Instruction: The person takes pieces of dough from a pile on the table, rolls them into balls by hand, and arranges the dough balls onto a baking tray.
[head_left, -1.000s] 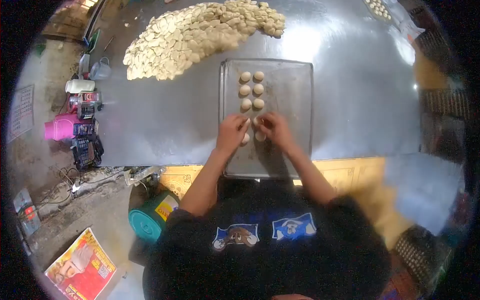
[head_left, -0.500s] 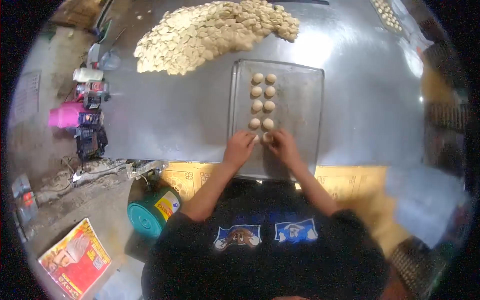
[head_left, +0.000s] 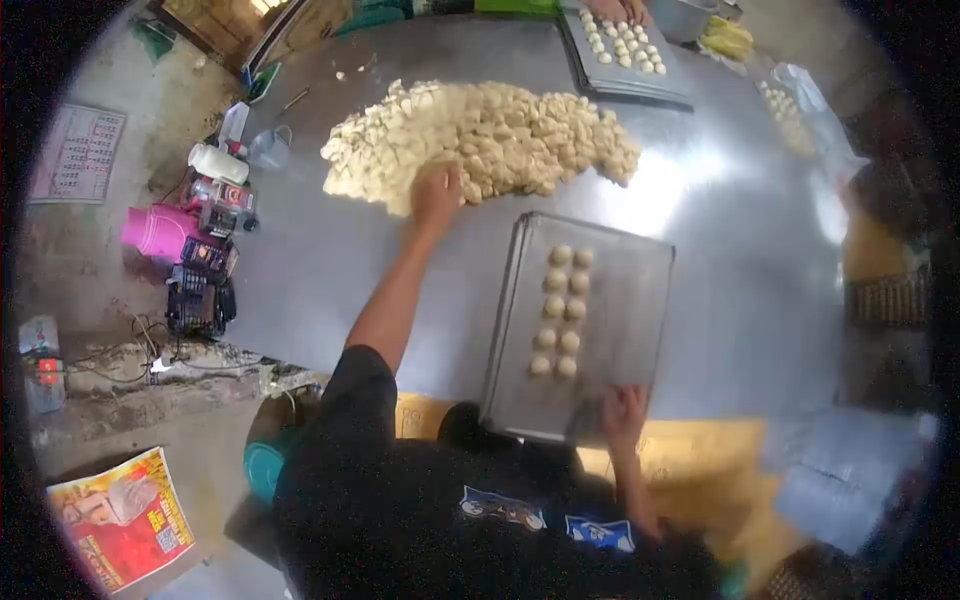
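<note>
The left hand (head_left: 437, 192) is held curled at the near edge of the dough pile (head_left: 500, 135), and the right hand (head_left: 624, 406), loosely bent, by the five-o'clock corner of the tray (head_left: 625, 290); any grip cannot be told. The tray, with ten dough balls (head_left: 565, 309), is aligned lengthwise just past twelve-to-six, bare table (head_left: 745, 310) seen at three. Space is bounded by the dough pile at eleven and a second tray (head_left: 640, 85) at twelve.

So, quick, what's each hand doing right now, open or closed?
Left hand: at the dough pile; whether it grips a piece can't be told.
Right hand: at the tray, blurred; can't tell open or closed.
</note>
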